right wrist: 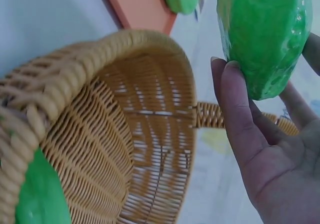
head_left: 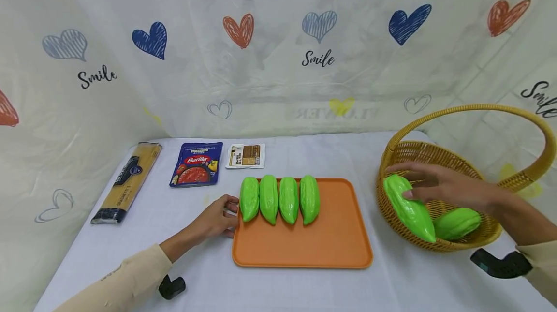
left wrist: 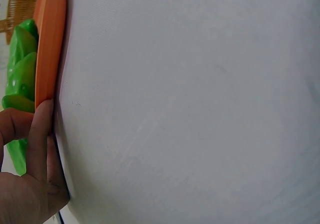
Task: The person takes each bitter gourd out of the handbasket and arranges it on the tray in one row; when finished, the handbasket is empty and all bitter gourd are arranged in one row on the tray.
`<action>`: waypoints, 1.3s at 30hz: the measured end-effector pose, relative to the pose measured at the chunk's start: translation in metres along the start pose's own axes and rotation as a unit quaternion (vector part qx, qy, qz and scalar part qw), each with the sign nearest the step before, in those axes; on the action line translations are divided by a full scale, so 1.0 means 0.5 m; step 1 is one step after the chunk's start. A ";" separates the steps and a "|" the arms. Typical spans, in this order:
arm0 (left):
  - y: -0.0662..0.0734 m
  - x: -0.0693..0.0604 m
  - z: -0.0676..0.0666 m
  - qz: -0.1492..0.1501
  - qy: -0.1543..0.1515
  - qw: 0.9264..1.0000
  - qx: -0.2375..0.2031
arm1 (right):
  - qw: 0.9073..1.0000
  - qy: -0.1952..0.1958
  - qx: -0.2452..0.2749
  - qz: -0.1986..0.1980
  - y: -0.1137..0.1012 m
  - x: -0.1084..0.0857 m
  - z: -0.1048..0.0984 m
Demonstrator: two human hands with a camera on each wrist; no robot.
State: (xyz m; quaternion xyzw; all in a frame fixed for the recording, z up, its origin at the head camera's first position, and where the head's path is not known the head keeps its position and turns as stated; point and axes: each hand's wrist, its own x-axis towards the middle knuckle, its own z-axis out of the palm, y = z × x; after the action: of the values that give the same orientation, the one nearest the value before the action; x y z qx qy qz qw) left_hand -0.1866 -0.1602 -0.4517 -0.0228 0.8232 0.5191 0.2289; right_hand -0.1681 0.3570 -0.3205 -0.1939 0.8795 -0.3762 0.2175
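Observation:
My right hand (head_left: 444, 186) grips a glossy, tapered green vegetable (head_left: 409, 208) over the near left side of the wicker basket (head_left: 387, 210). In the right wrist view, fingers and thumb close round the blunt end of that vegetable (right wrist: 265, 39), clear of the basket rim. Inside the basket lies another green vegetable (head_left: 457, 223). My left hand (head_left: 219, 217) holds the left edge of the orange tray (head_left: 304, 249), its fingertips on the rim (left wrist: 50, 49). Several like vegetables (head_left: 289, 200) stand side by side in a row along the tray's far left part.
Behind the tray lie a blue Barilla sauce pouch (head_left: 197, 164) and a small white and brown packet (head_left: 245, 156). A spaghetti pack (head_left: 127, 181) lies at the table's left edge. The basket's tall handle (head_left: 474, 108) arches above the right hand. A printed curtain (head_left: 278, 80) hangs behind.

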 end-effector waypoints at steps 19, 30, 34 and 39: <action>-0.005 0.001 0.000 0.003 0.003 1.000 -0.004 | 0.999 -0.015 0.031 0.006 -0.024 0.040 0.061; -0.009 0.006 0.006 0.008 0.001 1.000 -0.005 | 0.997 -0.011 0.077 -0.008 -0.027 0.085 0.104; -0.007 0.004 0.005 0.007 0.004 1.000 -0.005 | 0.996 -0.005 0.084 -0.005 -0.026 0.103 0.118; -0.003 0.001 0.002 0.005 0.004 1.000 -0.004 | 0.994 -0.005 0.113 0.006 -0.029 0.129 0.139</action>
State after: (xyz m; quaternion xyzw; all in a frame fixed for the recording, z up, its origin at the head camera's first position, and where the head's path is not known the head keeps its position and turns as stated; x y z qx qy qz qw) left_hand -0.1863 -0.1599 -0.4534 -0.0215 0.8220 0.5235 0.2230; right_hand -0.1823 0.2753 -0.3681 -0.1645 0.8313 -0.4713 0.2445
